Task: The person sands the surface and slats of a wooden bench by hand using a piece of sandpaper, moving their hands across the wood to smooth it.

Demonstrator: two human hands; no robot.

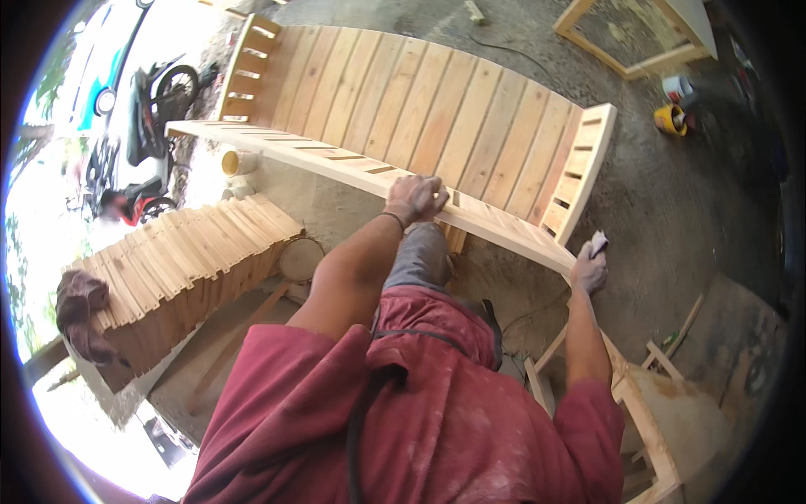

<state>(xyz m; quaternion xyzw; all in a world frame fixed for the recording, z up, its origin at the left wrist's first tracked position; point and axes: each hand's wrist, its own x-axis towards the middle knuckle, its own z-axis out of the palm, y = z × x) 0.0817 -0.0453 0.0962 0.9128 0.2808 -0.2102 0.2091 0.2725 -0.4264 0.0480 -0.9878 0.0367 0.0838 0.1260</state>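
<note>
At far left we see a brown cloth [82, 296] draped over pale slats [197, 244]. The slatted wooden frame [403, 101] stands before us; our left hand [415, 199] curls its grip over the near rail [512, 235]. By the rail's right end, our right hand [589, 270] has its grip closed round a pale pad [599, 244]. Farther right sits a yellow bucket [670, 120].

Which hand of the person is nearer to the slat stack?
Left hand: on the wooden rail, right of the slat stack. The right hand is farther right, by the rail's end.
</note>
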